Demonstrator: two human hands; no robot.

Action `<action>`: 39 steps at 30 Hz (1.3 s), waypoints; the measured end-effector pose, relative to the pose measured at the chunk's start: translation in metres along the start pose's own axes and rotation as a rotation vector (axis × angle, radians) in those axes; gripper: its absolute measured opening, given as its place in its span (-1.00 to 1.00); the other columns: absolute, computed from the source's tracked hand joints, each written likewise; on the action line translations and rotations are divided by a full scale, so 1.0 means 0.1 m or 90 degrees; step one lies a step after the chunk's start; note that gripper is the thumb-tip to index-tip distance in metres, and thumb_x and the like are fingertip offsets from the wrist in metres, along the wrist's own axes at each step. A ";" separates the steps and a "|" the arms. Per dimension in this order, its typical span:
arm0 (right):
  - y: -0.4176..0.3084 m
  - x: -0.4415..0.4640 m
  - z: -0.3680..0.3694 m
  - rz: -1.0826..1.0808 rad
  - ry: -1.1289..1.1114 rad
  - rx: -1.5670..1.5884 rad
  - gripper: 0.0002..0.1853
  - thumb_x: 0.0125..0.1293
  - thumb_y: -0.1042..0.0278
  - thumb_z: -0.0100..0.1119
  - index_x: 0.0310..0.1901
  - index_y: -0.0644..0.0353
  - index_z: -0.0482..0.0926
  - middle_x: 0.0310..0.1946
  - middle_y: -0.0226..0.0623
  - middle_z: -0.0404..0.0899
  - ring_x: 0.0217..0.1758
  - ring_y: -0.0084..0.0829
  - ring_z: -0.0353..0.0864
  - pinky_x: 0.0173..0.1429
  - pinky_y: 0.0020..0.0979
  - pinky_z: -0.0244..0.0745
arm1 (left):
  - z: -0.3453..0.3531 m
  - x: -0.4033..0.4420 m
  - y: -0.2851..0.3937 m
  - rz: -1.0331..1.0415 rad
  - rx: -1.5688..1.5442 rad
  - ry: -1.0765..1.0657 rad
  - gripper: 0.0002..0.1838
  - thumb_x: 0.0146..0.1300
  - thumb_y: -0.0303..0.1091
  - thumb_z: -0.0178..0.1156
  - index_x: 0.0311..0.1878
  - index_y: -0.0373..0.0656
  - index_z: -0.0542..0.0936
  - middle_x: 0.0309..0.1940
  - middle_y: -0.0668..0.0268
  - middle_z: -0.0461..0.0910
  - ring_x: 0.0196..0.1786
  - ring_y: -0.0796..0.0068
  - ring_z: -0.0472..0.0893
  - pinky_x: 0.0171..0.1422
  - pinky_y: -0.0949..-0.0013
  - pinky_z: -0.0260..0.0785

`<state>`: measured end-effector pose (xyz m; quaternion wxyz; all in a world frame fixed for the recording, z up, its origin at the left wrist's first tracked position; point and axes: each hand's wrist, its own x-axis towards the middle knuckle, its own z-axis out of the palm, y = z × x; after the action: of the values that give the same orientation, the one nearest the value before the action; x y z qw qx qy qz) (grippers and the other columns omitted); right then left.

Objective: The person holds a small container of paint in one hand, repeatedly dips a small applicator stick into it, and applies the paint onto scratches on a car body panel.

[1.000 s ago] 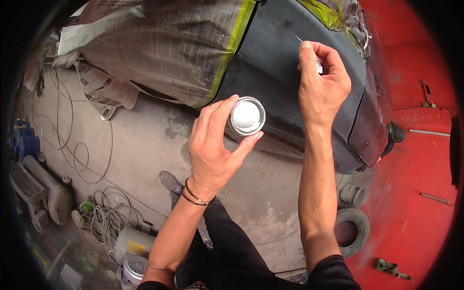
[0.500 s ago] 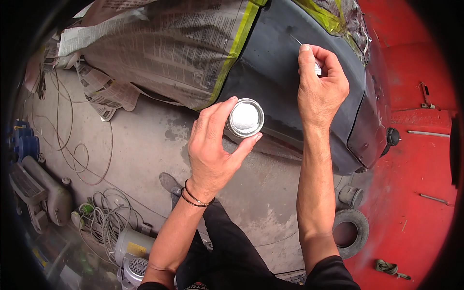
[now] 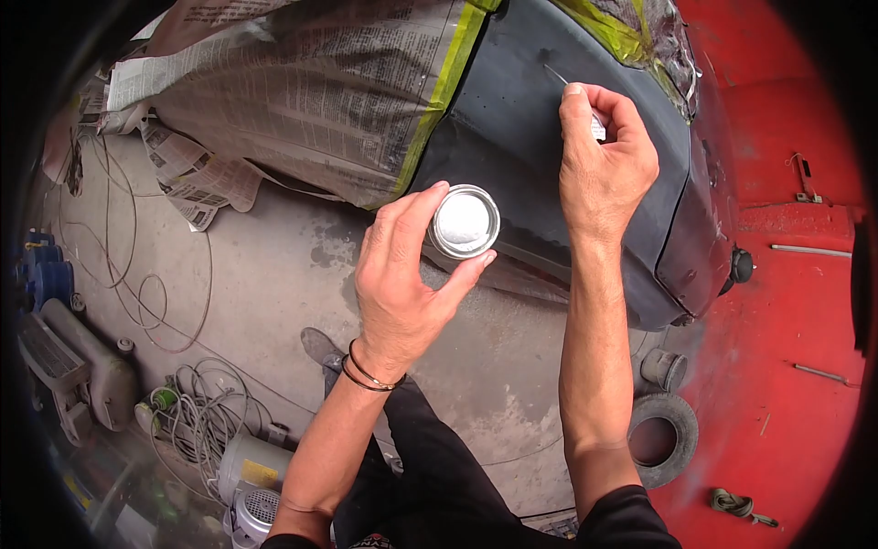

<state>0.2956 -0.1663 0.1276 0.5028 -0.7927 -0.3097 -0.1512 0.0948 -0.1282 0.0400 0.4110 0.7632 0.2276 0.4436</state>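
The thin tool (image 3: 556,74) (in the right hand (image 3: 608,156)) slants upper-left.

One view, and it's from up on the wearer's head, facing forward and steeply down! Wide and rounded, this lens: black fills the corners and both side edges. Nearest to us, the forearms (image 3: 599,357), running up from the bottom edge; the shoe (image 3: 320,346), left of centre, sits well below, down on the concrete floor (image 3: 265,284). And across the upper middle, the dark panel (image 3: 521,137), seen from above!
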 end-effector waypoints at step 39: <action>0.53 -0.96 -1.18 0.181 0.026 0.039 -0.89 0.62 0.44 0.50 -0.04 0.30 0.79 -0.33 -0.49 0.74 -0.30 -0.70 0.62 -0.16 -0.52 0.56 | 0.45 -0.26 0.33 0.021 -0.019 -0.074 -0.14 0.13 -0.46 0.82 0.52 -0.27 0.66 0.28 0.11 0.74 0.30 0.13 0.76 0.44 0.15 0.62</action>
<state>0.2649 -0.3194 0.0906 0.5491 -0.8098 -0.1885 -0.0855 0.1197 -0.1839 0.0423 0.4278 0.7852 0.1840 0.4082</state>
